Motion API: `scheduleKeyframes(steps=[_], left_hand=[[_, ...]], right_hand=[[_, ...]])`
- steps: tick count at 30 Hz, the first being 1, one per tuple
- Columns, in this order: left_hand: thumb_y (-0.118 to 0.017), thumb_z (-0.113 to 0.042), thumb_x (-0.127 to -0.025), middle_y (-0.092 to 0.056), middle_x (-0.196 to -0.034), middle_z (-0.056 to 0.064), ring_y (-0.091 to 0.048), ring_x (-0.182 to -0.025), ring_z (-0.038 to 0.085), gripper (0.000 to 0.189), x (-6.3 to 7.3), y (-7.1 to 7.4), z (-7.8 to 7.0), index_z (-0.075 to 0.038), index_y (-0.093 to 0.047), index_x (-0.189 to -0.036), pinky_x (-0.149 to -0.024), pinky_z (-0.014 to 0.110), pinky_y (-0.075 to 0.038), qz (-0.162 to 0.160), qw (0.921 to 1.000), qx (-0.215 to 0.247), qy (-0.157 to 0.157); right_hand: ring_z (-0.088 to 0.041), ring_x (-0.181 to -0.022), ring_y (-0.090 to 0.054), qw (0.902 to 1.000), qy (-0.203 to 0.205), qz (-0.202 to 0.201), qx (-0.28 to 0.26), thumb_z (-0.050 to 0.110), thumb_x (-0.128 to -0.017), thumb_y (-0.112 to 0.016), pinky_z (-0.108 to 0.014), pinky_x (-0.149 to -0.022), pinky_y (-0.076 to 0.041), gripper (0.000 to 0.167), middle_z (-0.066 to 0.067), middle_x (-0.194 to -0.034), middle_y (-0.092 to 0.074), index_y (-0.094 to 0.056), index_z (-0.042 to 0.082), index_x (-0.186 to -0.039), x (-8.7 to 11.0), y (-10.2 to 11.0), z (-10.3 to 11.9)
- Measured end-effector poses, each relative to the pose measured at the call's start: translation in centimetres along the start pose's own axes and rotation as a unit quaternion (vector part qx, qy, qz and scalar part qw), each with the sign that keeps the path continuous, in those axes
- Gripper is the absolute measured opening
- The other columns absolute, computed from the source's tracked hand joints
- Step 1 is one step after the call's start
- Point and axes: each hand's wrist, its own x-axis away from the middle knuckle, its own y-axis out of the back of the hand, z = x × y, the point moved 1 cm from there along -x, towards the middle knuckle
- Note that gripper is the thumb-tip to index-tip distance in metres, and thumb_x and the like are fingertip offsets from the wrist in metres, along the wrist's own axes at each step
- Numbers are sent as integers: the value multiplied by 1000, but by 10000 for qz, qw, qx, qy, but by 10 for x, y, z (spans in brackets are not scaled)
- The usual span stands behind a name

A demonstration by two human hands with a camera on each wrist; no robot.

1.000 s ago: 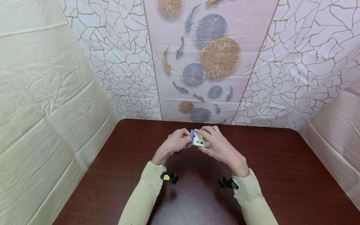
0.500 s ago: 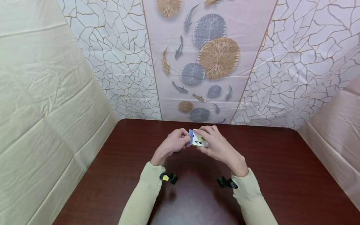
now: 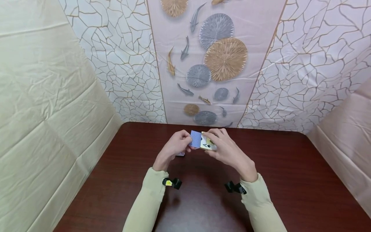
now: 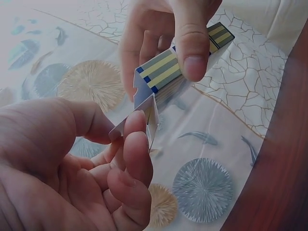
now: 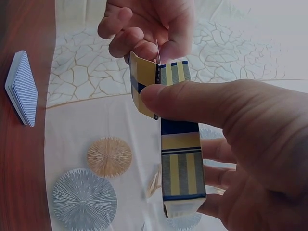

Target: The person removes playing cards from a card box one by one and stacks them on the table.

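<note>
My right hand [image 3: 227, 148] holds a playing-card box [image 3: 208, 141] with an ace of spades on its face. In the right wrist view the thumb presses along the box's striped narrow side [image 5: 180, 175], near a side flap [image 5: 144, 79] that stands out at the open end. A blue-patterned playing card [image 3: 195, 139] sticks out of that end toward the left. My left hand [image 3: 176, 143] pinches the card's outer edge between thumb and fingers. In the left wrist view, white card-like edges [image 4: 126, 126] show between those fingertips and the box mouth.
A stack of blue-backed cards [image 5: 21, 91] lies on the dark red-brown table [image 3: 278, 167], partly hidden by the left hand in the head view. Patterned cloth [image 3: 208, 96] hangs behind the table's far edge, with plain cloth at both sides.
My left hand has moved slightly left, away from the box, and a wider part of the blue card shows between hand and box. The right hand has hardly moved.
</note>
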Motion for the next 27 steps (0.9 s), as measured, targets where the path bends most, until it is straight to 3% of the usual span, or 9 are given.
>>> scheduleKeyframes(steps=[4, 13, 24, 27], left_hand=[[-52, -7, -92, -71, -78, 10, -61, -60, 16, 9, 1, 1, 0, -4, -55, -101, -47, 22, -41, -10, 9999, 106, 17], [-59, -4, -90, -69, -80, 10, -60, -64, 17, 16, 2, 6, -1, -2, -57, -106, -52, 24, -43, -36, 9997, 222, 17], [-60, -2, -90, -68, -89, 24, -57, -65, 18, 19, 1, 9, -1, -1, -56, -108, -55, 26, -45, -25, 9997, 233, 56], [-59, 0, -89, -68, -81, 18, -55, -63, 18, 18, 0, 9, 0, -1, -55, -107, -54, 25, -45, -40, 9996, 274, 9]], right_hand=[[-32, -111, -49, 10000, -7, -19, 64, 18, -75, -86, -42, -87, -46, 61, -13, -125, -58, -61, 9, -130, 0, -1, -2], [-31, -110, -48, 10000, -15, -30, 44, 19, -75, -85, -42, -87, -46, 61, -13, -124, -58, -61, 9, -130, 0, 0, -4], [-32, -110, -49, 9999, 20, -116, 101, 17, -75, -85, -42, -87, -45, 60, -13, -123, -58, -61, 8, -129, 1, -1, -5], [-32, -110, -49, 9999, 25, -113, 90, 17, -75, -85, -42, -87, -45, 60, -13, -123, -58, -61, 8, -130, 1, -1, -6]])
